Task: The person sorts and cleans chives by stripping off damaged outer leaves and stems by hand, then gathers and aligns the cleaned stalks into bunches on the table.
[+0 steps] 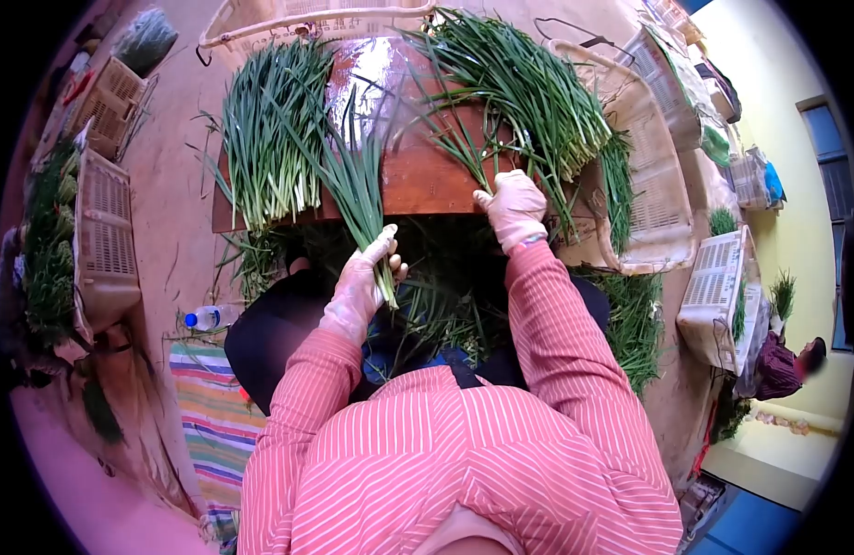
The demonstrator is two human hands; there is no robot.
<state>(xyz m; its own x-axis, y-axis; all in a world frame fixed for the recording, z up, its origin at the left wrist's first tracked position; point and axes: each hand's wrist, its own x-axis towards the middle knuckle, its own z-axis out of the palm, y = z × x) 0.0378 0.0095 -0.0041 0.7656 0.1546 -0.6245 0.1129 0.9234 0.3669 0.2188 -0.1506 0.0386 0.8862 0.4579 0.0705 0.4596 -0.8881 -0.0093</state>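
Note:
My left hand, in a pale thin glove, is closed around a small bunch of garlic chives. Their green tips fan up over the brown table, and the pale ends poke out below my fingers. At the table's front edge, my gloved right hand is closed on a few chive stalks. A large pile of chives lies on the left of the table. Another thick pile lies on the right, close to my right hand.
Plastic crates stand behind the table and to its right. Loose chive leaves litter the space below the table edge. A bottle with a blue cap lies by a striped mat. Another person is at far right.

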